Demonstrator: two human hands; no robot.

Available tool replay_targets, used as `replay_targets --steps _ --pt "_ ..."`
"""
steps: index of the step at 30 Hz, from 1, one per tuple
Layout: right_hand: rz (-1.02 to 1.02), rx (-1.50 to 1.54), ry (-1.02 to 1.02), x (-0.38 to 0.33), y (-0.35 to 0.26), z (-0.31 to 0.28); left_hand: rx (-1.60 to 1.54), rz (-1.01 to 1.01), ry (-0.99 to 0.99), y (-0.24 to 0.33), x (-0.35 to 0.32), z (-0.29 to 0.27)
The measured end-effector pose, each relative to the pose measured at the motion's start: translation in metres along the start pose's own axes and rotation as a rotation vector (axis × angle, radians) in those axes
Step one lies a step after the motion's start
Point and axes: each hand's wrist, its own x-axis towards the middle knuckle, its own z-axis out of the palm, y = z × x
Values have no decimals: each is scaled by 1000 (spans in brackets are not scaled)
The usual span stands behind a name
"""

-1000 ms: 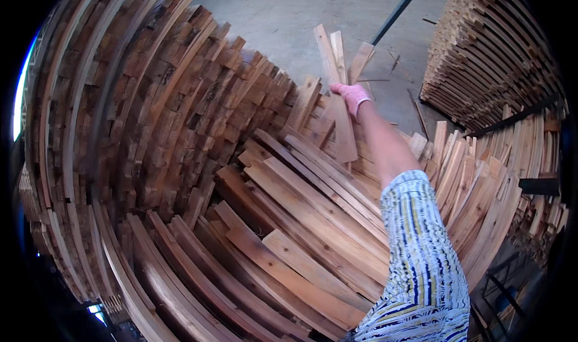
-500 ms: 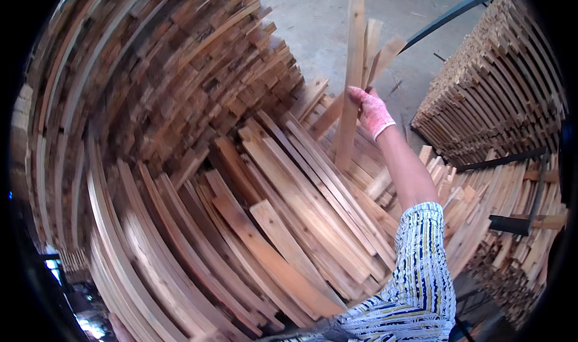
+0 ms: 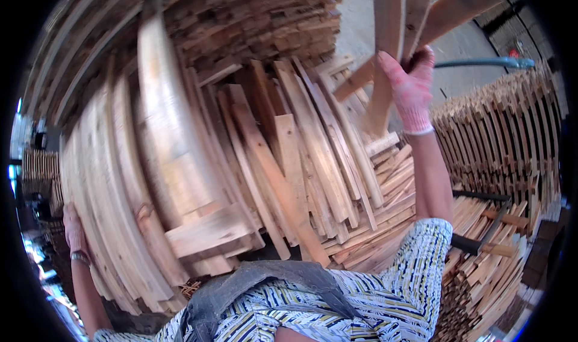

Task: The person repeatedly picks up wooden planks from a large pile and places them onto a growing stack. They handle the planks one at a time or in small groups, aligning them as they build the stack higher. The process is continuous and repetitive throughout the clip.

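Observation:
My right hand (image 3: pixel 410 88), in a pink knitted glove, is raised and grips a few long wooden slats (image 3: pixel 390 23) that stand almost upright and fan out above it. My left hand (image 3: pixel 73 230), also gloved, rests flat against the left edge of a big stack of curved-looking wooden slats (image 3: pixel 126 179). Between the hands lies a loose heap of flat slats (image 3: pixel 295 161) pointing in different directions. My patterned sleeve and a dark strap show at the bottom.
Neatly piled slat stacks (image 3: pixel 500 143) stand on the right, with more boards (image 3: pixel 481 264) low at the right. A teal pipe (image 3: pixel 481 62) crosses behind the raised hand. Grey concrete floor (image 3: pixel 355 29) shows at the top.
My right hand has lifted the slats higher and closer, from resting on the heap to held upright. The view has swung down and my left hand has come into sight.

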Motion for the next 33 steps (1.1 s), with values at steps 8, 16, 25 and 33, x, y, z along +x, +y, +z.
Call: replay_targets --steps 8,16,25,33 --pt "-31 245 -362 -12 -242 58 -351 -202 149 90 -35 -101" --pt "-309 452 -662 -2 -378 93 -659 -184 67 104 -69 -151" --pt "-410 539 -411 -125 -330 237 -625 -28 305 111 -77 -163" --pt "-320 -116 -650 -114 -367 255 -659 3 317 108 -86 -162"
